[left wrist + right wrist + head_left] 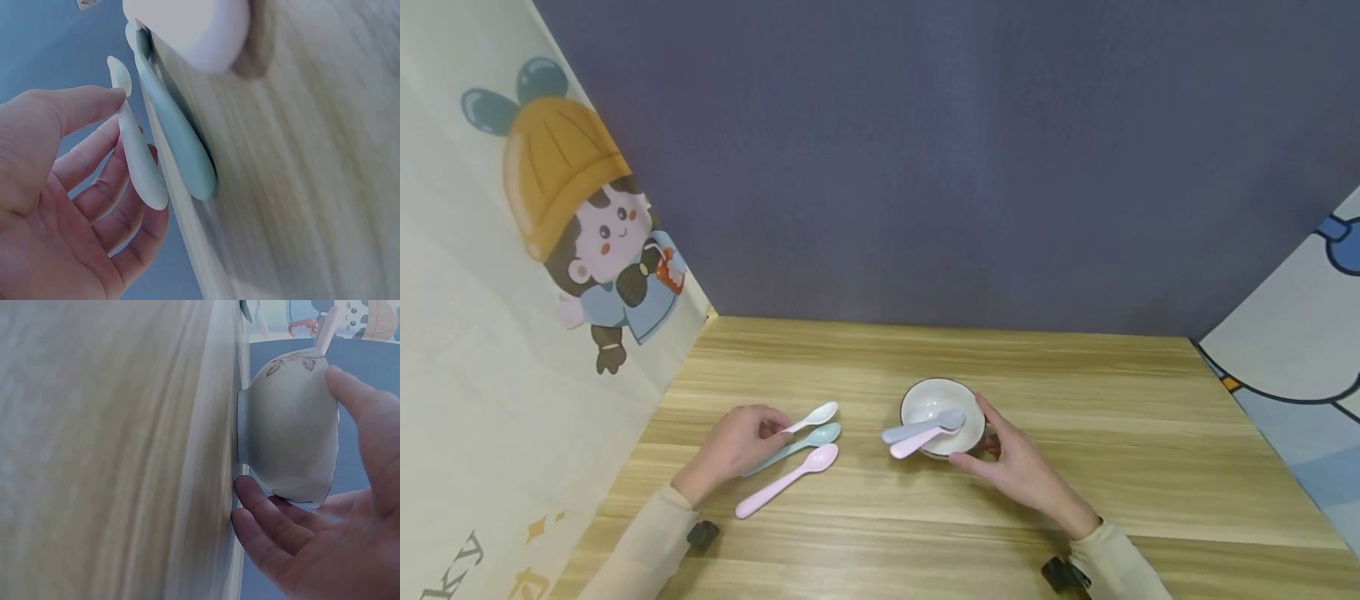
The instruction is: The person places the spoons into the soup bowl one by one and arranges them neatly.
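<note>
Pinching a white spoon point(822, 413) near its neck between thumb and fingers, the left hand point(739, 443) is at the left of the wooden surface point(1112, 408). A pale green spoon point(823, 434) lies just beside the white one, and a pink spoon point(784, 482) lies nearer the person. The right hand point(1021, 468) grips a white bowl point(919, 404), thumb at the rim, fingers about the outer wall; the bowl stands upright, right of these spoons. Inside rest a blue-grey spoon point(916, 430) and a light pink spoon point(913, 444), handles projecting leftward over the rim.
</note>
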`<state>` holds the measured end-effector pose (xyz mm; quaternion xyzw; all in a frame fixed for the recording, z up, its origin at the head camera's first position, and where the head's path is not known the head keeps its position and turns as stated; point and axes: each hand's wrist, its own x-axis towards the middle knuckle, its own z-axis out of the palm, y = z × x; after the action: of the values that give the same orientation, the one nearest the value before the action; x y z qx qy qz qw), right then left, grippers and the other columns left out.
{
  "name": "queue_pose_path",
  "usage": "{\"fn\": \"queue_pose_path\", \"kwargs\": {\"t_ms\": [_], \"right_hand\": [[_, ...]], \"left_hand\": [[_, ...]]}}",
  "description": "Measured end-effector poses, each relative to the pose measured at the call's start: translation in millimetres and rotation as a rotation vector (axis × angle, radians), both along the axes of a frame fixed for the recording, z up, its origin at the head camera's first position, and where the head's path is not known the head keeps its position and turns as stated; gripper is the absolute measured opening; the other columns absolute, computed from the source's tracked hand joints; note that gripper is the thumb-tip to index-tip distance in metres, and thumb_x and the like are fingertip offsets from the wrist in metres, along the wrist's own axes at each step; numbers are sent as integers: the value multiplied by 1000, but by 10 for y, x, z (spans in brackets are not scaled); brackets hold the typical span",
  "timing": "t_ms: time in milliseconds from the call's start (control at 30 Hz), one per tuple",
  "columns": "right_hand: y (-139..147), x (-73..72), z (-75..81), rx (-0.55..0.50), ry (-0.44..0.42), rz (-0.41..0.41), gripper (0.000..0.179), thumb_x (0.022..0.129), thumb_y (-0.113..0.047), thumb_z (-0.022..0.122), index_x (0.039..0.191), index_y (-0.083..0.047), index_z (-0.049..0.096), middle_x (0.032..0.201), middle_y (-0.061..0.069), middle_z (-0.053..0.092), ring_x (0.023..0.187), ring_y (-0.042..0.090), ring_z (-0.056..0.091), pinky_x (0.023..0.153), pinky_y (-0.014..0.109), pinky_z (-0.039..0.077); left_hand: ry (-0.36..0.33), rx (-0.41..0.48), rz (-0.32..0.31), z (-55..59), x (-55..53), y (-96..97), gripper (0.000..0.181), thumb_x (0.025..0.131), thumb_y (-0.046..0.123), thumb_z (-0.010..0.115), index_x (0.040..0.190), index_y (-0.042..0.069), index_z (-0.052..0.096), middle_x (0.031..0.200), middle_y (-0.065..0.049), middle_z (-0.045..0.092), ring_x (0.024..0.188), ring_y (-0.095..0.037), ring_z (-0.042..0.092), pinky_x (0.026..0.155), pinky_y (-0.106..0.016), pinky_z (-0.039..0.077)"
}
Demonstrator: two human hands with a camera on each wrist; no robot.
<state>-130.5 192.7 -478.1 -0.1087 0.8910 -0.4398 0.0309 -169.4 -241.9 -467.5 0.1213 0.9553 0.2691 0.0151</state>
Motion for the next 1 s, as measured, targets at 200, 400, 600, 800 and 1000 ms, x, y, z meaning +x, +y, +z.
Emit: {"fn": "queue_pose_path", "kwargs": {"t_ms": [200,400,600,800,1000], "right_hand": [[1,-14,17,-3,-7,1,110,87,-46,88,168,-3,27,133,15,70,104,13,75,96,37,60],[1,-20,15,29,-5,-7,109,87,-47,88,168,-3,27,129,12,72,102,10,73,97,39,60],[7,-12,10,30,-2,-4,110,88,-47,87,168,-3,27,133,14,71,104,11,74,98,41,59],[15,-9,22,45,7,-12,109,88,-48,87,167,-2,27,132,15,72,103,12,74,97,41,60],[16,-6,34,72,-3,-20,110,88,-50,86,168,-4,27,131,13,72,104,11,73,99,45,58]], "left_hand": [[12,5,0,22,8,33,13,93,27,82,103,18,83,89,7,77,80,-7,64,74,-33,53],[-1,-4,2,50,9,53,15,93,29,82,105,19,83,92,6,77,82,-7,64,75,-35,54],[5,-3,-2,92,2,81,15,94,30,81,106,21,83,92,6,77,83,-8,65,77,-36,55],[18,17,-36,89,-14,125,16,94,32,80,106,21,84,90,8,77,81,-6,65,75,-33,54],[26,31,-67,105,-17,175,18,95,31,79,108,20,83,93,8,78,82,-5,65,75,-32,53]]}}
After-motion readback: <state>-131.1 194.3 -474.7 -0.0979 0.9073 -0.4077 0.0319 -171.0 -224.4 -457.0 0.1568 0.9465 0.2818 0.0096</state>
